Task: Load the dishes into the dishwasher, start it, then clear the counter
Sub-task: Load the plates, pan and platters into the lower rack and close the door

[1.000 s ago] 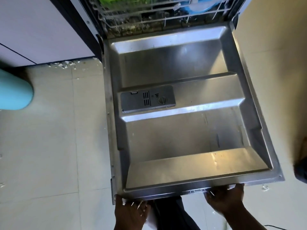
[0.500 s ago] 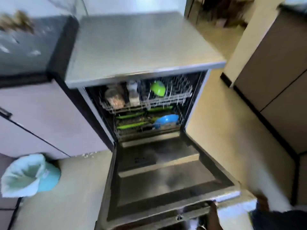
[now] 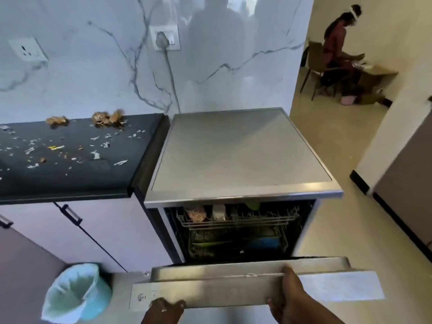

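The steel dishwasher (image 3: 240,155) stands beside the dark counter (image 3: 70,160). Its door (image 3: 222,288) is raised partway, its top edge toward me. My right hand (image 3: 287,298) grips that top edge, thumb on top and fingers under. My left hand (image 3: 163,309) holds the door's lower left part near the control panel, fingers curled over its face. Inside, the upper rack (image 3: 236,218) carries cups and a green item. The lower rack (image 3: 236,244) holds green plates and a blue bowl.
Paper scraps and brown peel (image 3: 107,119) litter the counter. A blue bin with a liner (image 3: 77,293) stands on the floor at the left. A plug and cable (image 3: 163,40) hang on the marble wall. A person (image 3: 336,43) sits in the far room.
The door has swung up from flat open to partly raised, both hands lifting it. My view has risen from the door's inner face to the counter and wall.
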Demonstrator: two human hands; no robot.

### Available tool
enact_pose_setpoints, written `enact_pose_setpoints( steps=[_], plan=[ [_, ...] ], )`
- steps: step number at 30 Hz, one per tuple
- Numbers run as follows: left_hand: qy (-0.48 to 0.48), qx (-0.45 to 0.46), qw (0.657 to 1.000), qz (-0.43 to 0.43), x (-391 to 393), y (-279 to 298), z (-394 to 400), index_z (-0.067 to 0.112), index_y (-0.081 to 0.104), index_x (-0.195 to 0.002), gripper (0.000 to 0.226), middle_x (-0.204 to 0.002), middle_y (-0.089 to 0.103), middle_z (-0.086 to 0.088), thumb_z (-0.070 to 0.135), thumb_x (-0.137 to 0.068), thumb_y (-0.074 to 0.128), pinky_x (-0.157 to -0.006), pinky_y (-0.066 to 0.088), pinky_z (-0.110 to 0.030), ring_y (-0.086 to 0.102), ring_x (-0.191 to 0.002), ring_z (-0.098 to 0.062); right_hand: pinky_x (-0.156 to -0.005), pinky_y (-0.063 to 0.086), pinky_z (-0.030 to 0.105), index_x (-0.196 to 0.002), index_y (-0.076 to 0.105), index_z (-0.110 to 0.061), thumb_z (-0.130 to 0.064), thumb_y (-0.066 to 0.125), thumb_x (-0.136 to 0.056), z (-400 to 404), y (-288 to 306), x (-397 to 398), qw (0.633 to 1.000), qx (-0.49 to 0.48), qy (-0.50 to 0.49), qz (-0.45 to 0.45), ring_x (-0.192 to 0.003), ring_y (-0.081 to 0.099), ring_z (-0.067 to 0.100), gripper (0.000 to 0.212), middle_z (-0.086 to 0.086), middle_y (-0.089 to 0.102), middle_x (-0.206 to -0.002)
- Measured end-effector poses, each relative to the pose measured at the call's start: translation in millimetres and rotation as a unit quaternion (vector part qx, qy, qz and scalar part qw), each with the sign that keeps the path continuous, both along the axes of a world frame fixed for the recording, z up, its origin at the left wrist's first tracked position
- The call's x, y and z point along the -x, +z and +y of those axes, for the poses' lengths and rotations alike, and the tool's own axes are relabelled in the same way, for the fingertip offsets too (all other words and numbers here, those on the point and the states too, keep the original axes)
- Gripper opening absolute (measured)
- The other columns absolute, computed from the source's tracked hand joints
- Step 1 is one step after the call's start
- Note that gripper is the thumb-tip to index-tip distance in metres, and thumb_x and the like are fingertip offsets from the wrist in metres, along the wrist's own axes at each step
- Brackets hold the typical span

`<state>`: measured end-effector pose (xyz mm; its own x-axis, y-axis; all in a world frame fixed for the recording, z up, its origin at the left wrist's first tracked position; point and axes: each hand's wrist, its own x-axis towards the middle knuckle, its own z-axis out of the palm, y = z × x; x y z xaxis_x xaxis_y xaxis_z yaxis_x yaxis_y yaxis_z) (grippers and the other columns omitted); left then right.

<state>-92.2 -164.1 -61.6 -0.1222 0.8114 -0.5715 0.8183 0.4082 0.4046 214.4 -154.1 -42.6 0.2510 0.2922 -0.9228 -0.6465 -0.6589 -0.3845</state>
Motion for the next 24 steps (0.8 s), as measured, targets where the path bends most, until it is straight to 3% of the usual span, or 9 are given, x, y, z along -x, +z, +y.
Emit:
enact_pose_setpoints(
  steps=[3, 6, 8, 10, 12, 13, 16, 21, 24],
  plan=[
    [0.033, -0.069, 0.996, 0.039, -16.2, 28.1, 16.1, 0.013, 0.011, -0.151, 0.078, -0.135, 0.052, 0.002, 0.046, -0.093, 0.051, -0.099, 0.039, -0.021, 0.052, -0.120, -0.011, -0.040, 0.045, 0.027, -0.114, 0.049, -0.006, -0.062, 0.049, -0.090, 41.7, 7.8, -9.8, 0.996, -0.024, 0.090, 0.009, -0.044, 0.052, 0.025, 0.061, 0.018, 0.058, -0.080],
    [-0.018, -0.130, 0.981, 0.141, -24.5, 50.0, 39.9, 0.020, -0.001, -0.153, 0.085, -0.130, 0.058, 0.002, 0.055, -0.092, 0.048, -0.083, 0.044, -0.023, 0.059, -0.109, -0.010, -0.039, 0.045, 0.026, -0.121, 0.047, 0.000, -0.051, 0.050, -0.095, 78.9, 26.5, -20.1, 0.970, -0.030, 0.224, -0.084, -0.045, 0.058, 0.029, 0.057, 0.021, 0.065, -0.084],
    [-0.054, -0.194, 0.955, 0.216, -24.8, 60.2, 66.8, 0.019, 0.024, -0.150, 0.078, -0.119, 0.066, -0.002, 0.056, -0.089, 0.053, -0.075, 0.048, -0.029, 0.064, -0.102, -0.019, -0.043, 0.049, 0.027, -0.125, 0.042, -0.004, -0.051, 0.047, -0.096, 93.5, 36.7, -31.3, 0.912, -0.059, 0.348, -0.209, -0.053, 0.062, 0.028, 0.056, 0.017, 0.067, -0.089],
    [-0.093, -0.282, 0.923, 0.246, -20.9, 69.7, 93.6, 0.013, 0.054, -0.132, 0.075, -0.106, 0.070, -0.010, 0.051, -0.072, 0.076, -0.070, 0.052, -0.038, 0.067, -0.090, -0.031, -0.062, 0.054, 0.031, -0.113, 0.054, -0.011, -0.055, 0.045, -0.094, 104.4, 42.0, -50.6, 0.752, -0.123, 0.497, -0.414, -0.066, 0.062, 0.021, 0.049, 0.006, 0.066, -0.085],
    [-0.145, -0.348, 0.891, 0.255, -20.9, 70.0, 119.3, 0.011, 0.055, -0.128, 0.092, -0.114, 0.066, -0.015, 0.052, -0.053, 0.087, -0.075, 0.053, -0.047, 0.064, -0.098, -0.037, -0.072, 0.051, 0.035, -0.104, 0.060, -0.017, -0.053, 0.064, -0.084, 114.6, 39.6, -68.9, 0.502, -0.206, 0.534, -0.649, -0.084, 0.061, 0.023, 0.041, 0.004, 0.065, -0.093],
    [-0.181, -0.359, 0.879, 0.257, -22.4, 71.9, 133.4, 0.011, 0.048, -0.135, 0.104, -0.126, 0.060, -0.016, 0.057, -0.050, 0.086, -0.085, 0.049, -0.050, 0.058, -0.111, -0.038, -0.075, 0.049, 0.039, -0.107, 0.062, -0.015, -0.050, 0.078, -0.071, 121.0, 37.0, -76.3, 0.415, -0.247, 0.509, -0.713, -0.092, 0.060, 0.029, 0.053, 0.009, 0.065, -0.101],
    [-0.289, -0.364, 0.839, 0.284, -26.3, 79.8, 185.1, 0.014, 0.029, -0.147, 0.113, -0.150, 0.038, -0.014, 0.075, -0.059, 0.063, -0.111, 0.016, -0.045, 0.020, -0.142, -0.032, -0.100, 0.032, 0.050, -0.133, 0.051, -0.013, -0.052, 0.090, -0.044, 156.6, 34.5, -97.4, 0.281, -0.304, 0.519, -0.748, -0.126, 0.043, 0.039, 0.105, 0.018, 0.053, -0.136],
    [-0.440, -0.262, 0.821, 0.255, -42.9, 79.3, 254.3, 0.019, -0.008, -0.152, 0.122, -0.157, -0.013, -0.007, 0.079, -0.062, 0.048, -0.116, -0.011, -0.037, -0.014, -0.146, -0.024, -0.112, 0.027, 0.044, -0.150, 0.029, -0.019, -0.064, 0.078, -0.056, 201.3, 44.6, -114.9, 0.213, -0.270, 0.652, -0.675, -0.137, 0.039, 0.034, 0.115, 0.012, 0.037, -0.152],
    [-0.465, -0.300, 0.805, 0.215, -38.0, 73.5, 263.6, 0.021, -0.005, -0.153, 0.115, -0.158, -0.012, -0.003, 0.074, -0.067, 0.051, -0.117, -0.007, -0.040, -0.013, -0.146, -0.024, -0.111, 0.021, 0.044, -0.150, 0.031, -0.018, -0.060, 0.069, -0.069, 202.9, 36.2, -116.4, 0.203, -0.311, 0.621, -0.690, -0.137, 0.038, 0.034, 0.098, 0.012, 0.035, -0.152]
  ],
)
